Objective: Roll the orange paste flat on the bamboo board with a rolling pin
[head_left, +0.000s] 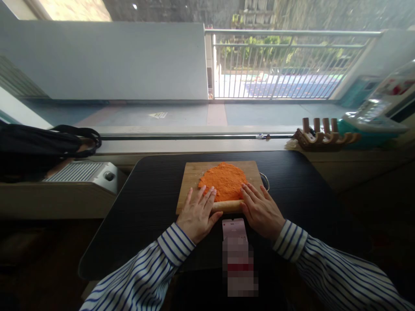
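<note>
A flattened sheet of orange dough [223, 181] lies on a wooden cutting board [190, 172]. Across the board's near edge runs a pale wooden rolling pin [228, 206], just below the dough. My left hand [199, 214] rests palm down over the pin's left end, its fingers stretched out and reaching the dough's lower left edge. Over the right end lies my right hand [262, 211], flat too, with its fingertips at the dough's lower right edge. Both hands hide the pin's ends. The board's metal handle [265, 181] sticks out at the right.
The board stands on a black table [155, 185]. A pink card or packet [234, 229], partly blurred out, is between my forearms. Behind are a windowsill [194, 144] with a brown claw-like rack [324, 136], a teal container [366, 129], and at left a black bag [42, 147].
</note>
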Demonstrator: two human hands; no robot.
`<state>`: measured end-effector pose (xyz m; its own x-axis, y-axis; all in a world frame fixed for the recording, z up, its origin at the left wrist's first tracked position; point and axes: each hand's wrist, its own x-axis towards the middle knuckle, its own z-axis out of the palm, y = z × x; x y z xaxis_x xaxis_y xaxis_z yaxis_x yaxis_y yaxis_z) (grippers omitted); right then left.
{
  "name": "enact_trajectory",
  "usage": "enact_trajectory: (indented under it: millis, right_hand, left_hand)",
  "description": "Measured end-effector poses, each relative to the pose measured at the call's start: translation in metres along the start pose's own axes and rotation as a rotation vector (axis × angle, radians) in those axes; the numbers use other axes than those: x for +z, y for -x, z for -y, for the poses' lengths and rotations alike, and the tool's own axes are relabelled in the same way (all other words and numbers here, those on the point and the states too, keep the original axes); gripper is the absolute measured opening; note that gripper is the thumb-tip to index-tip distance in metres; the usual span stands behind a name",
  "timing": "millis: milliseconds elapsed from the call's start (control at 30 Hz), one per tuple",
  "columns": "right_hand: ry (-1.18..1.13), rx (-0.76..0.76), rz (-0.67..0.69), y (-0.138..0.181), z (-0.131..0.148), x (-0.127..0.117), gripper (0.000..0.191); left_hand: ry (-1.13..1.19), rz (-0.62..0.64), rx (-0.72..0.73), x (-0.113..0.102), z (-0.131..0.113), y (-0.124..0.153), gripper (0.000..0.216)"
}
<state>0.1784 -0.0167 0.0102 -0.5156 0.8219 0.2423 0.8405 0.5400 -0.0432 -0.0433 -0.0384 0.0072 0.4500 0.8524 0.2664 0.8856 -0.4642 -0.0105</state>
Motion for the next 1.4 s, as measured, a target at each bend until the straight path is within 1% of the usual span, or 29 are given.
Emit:
enact_trajectory:
  millis: [67,133,333,433,500,667,767,833,900,1033,1100,1200,1333,1400]
  right_hand:
    - [-0.001,0.003,0.003,0.005,0.002,-0.001,0.046]
    - [0.004,0.014,0.004,0.001,0.001,-0.001,0.046]
    - [0.013,0.066,0.039,-0.042,-0.014,0.009,0.044]
    - [0.014,0.084,0.056,-0.054,-0.018,0.011,0.045]
    - [0.012,0.073,0.058,-0.049,-0.017,0.010,0.045]
    - [0.021,0.032,0.018,-0.011,-0.001,0.002,0.047]
    - [0.023,0.043,-0.010,0.002,0.005,0.001,0.047]
    - [0.022,0.058,-0.016,-0.002,0.004,0.004,0.046]
    - [0.019,0.083,-0.009,-0.016,-0.002,0.007,0.046]
    - [-0.007,0.143,0.051,-0.047,-0.015,0.014,0.047]
    - [-0.013,0.153,0.073,-0.053,-0.018,0.014,0.047]
    - [-0.004,0.136,0.068,-0.043,-0.014,0.012,0.047]
    - [0.014,0.104,0.009,-0.016,-0.001,0.007,0.047]
    - [0.017,0.096,-0.022,-0.006,0.003,0.006,0.047]
  left_hand:
    - [0.007,-0.002,0.007,0.000,-0.002,0.004,0.059]
    - [0.013,0.002,-0.008,0.000,0.000,0.001,0.059]
    - [0.007,0.037,-0.099,0.009,0.018,-0.034,0.060]
    - [0.005,0.049,-0.129,0.012,0.023,-0.042,0.061]
    - [0.004,0.049,-0.113,0.011,0.022,-0.038,0.060]
    - [0.003,0.011,-0.009,0.004,0.008,-0.010,0.058]
    - [0.009,-0.002,0.030,0.001,0.004,-0.003,0.060]
    - [0.010,0.008,0.011,0.001,0.006,-0.008,0.061]
    - [0.010,0.031,-0.024,0.003,0.011,-0.020,0.062]
    - [0.012,0.076,-0.099,0.010,0.023,-0.045,0.062]
    - [0.016,0.086,-0.115,0.011,0.025,-0.049,0.062]
    - [0.016,0.077,-0.074,0.009,0.022,-0.042,0.062]
    - [0.010,0.036,-0.004,0.003,0.012,-0.023,0.060]
    - [0.007,0.010,0.015,0.003,0.009,-0.016,0.059]
